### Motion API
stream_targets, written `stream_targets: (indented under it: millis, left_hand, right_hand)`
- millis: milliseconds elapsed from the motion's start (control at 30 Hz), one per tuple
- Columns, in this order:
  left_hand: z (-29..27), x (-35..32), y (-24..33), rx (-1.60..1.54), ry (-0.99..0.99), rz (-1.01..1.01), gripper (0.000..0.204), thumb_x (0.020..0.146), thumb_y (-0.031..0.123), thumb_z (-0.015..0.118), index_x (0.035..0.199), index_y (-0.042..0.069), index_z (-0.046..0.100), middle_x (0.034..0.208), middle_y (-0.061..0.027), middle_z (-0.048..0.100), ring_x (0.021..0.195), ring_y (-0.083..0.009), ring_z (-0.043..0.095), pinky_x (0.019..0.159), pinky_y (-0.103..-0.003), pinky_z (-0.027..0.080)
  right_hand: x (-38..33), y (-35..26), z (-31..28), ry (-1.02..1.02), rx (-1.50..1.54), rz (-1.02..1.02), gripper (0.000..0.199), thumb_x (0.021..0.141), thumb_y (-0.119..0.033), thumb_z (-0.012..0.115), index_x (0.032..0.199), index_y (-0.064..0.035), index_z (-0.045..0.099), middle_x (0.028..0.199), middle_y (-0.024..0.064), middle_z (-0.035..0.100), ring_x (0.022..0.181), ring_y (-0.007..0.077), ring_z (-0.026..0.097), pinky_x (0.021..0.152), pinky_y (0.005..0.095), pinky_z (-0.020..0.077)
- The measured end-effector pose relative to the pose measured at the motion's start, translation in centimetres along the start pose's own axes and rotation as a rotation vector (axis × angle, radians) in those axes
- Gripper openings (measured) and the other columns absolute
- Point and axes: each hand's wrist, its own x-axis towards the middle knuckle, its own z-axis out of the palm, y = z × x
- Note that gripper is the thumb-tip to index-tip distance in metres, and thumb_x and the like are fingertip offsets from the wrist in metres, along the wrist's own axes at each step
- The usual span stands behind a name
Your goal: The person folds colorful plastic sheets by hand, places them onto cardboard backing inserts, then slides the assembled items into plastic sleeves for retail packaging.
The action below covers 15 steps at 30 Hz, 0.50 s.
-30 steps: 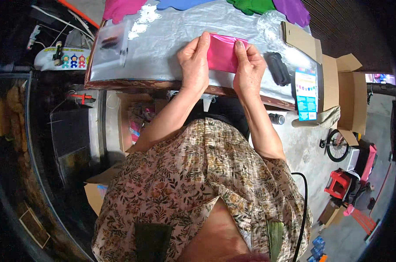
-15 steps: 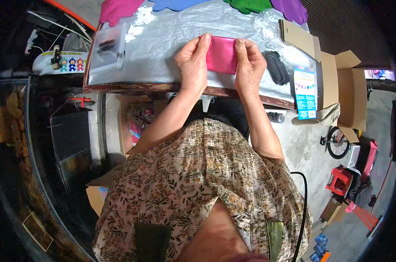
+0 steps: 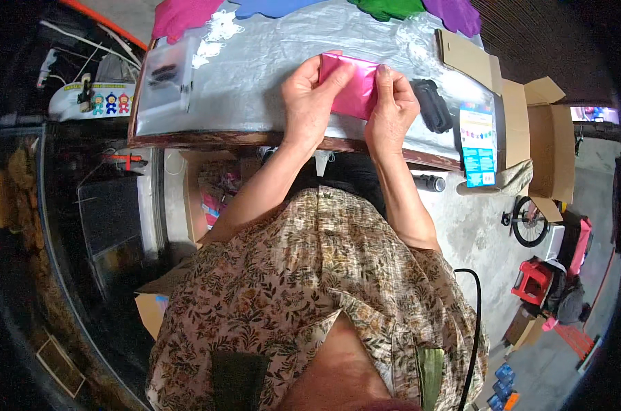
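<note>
The left hand [image 3: 309, 99] and right hand [image 3: 395, 109] are apart, each pinching one side of a shiny, flat, pink rectangular packet [image 3: 356, 90] between them. The left thumb lies across its face, the right along its edge. Even, light thumb pressure and level sides should smooth such slippery film without creasing it. Just right of the right hand lies a black folded bundle [image 3: 432, 106]; left of the left hand, a clear plastic bag [image 3: 161, 96]; beyond it, tangled white cords [image 3: 221, 27].
</note>
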Motion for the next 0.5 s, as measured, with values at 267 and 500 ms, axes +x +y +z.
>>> stream_targets:
  millis: [267, 500]
  left_hand:
    - [-2.3, 1.5, 0.8, 0.280, -0.232, -0.050, 0.024, 0.091, 0.003, 0.075, 0.114, -0.002, 0.069, 0.102, -0.0087, 0.075, 0.086, -0.0099, 0.069, 0.079, -0.024, 0.057]
    - [-1.4, 2.3, 1.3, 0.236, -0.385, -0.021, 0.024, 0.088, 0.001, 0.077, 0.110, -0.004, 0.070, 0.103, -0.0094, 0.075, 0.086, -0.0106, 0.069, 0.078, -0.024, 0.057]
  right_hand:
    - [5.8, -6.7, -2.7, -0.563, -0.657, -0.030, 0.019, 0.097, -0.018, 0.071, 0.097, 0.0008, 0.073, 0.082, -0.0002, 0.069, 0.075, 0.0081, 0.059, 0.071, 0.0264, 0.0485]
    - [8.6, -7.6, -2.9, -1.005, -0.597, 0.154, 0.020, 0.094, -0.019, 0.073, 0.098, 0.0011, 0.075, 0.083, 0.0015, 0.071, 0.077, 0.0096, 0.062, 0.073, 0.0273, 0.0499]
